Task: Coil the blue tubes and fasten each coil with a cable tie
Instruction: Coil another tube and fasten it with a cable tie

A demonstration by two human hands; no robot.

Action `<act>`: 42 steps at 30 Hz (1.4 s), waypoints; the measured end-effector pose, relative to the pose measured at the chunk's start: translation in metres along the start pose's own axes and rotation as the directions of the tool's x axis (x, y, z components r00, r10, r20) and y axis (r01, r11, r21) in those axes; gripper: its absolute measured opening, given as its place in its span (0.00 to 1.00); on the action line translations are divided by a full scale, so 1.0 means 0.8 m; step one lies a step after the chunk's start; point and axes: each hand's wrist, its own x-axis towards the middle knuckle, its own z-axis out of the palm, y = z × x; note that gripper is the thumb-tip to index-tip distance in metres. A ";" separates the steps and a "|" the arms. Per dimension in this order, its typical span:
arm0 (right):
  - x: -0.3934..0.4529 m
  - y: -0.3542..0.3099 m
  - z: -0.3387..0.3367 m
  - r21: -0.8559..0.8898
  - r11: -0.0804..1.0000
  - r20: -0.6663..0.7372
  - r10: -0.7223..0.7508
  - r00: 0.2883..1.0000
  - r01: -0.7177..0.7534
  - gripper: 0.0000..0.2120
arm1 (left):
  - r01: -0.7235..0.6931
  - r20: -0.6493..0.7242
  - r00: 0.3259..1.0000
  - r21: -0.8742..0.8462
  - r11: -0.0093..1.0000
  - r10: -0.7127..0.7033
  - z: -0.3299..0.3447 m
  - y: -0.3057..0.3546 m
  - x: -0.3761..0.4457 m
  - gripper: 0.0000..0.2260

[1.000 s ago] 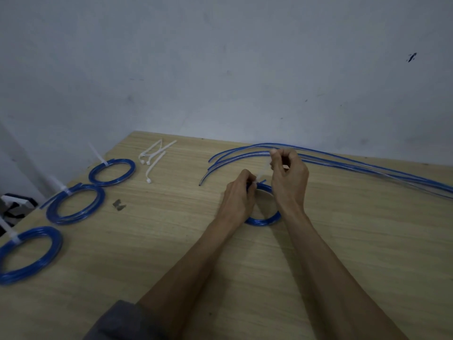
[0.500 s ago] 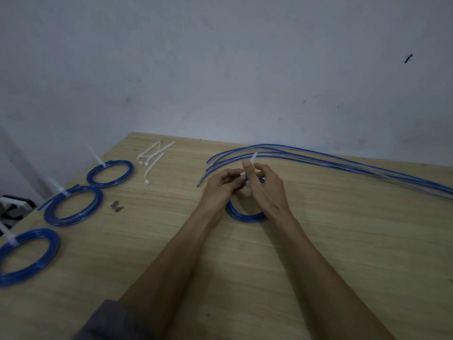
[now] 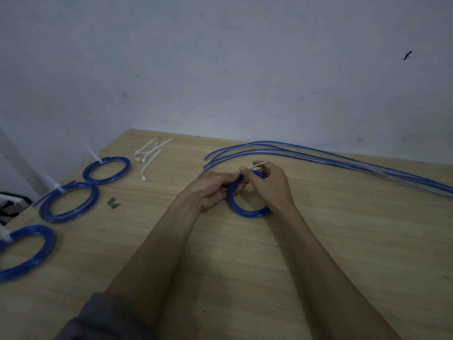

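Observation:
A small blue tube coil (image 3: pixel 247 212) lies on the wooden table (image 3: pixel 343 241) at the middle. My left hand (image 3: pixel 215 190) grips the coil's left upper part. My right hand (image 3: pixel 269 185) pinches a white cable tie (image 3: pixel 259 164) at the top of the same coil, its tail sticking out up and right. Several loose blue tubes (image 3: pixel 343 159) run from behind my hands to the right edge. Three tied coils lie at the left: a far coil (image 3: pixel 106 169), a middle coil (image 3: pixel 69 201) and a near coil (image 3: pixel 27 251).
Three spare white cable ties (image 3: pixel 149 153) lie near the table's back edge. A small grey metal piece (image 3: pixel 113 202) sits beside the middle coil. A grey wall rises behind the table, and the table's left edge runs diagonally past the coils.
My hands and the coil shifted: the right hand came down from a raised pull and now pinches the tie at the coil's top, and the left hand has turned palm-up under the coil.

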 end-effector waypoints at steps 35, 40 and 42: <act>0.007 0.006 0.024 0.374 0.920 -0.054 0.143 0.988 -0.112 0.06 | -0.408 -0.019 0.890 0.414 0.814 0.456 -0.006 -0.024 0.012 0.10; 0.003 0.010 0.030 0.298 0.954 -0.078 0.054 0.996 -0.028 0.06 | -0.368 -0.088 0.867 0.551 0.749 0.491 0.003 -0.022 0.011 0.15; 0.002 0.010 0.030 0.268 0.963 -0.075 0.029 0.997 -0.008 0.09 | -0.360 -0.088 0.879 0.523 0.773 0.469 0.002 -0.022 0.011 0.15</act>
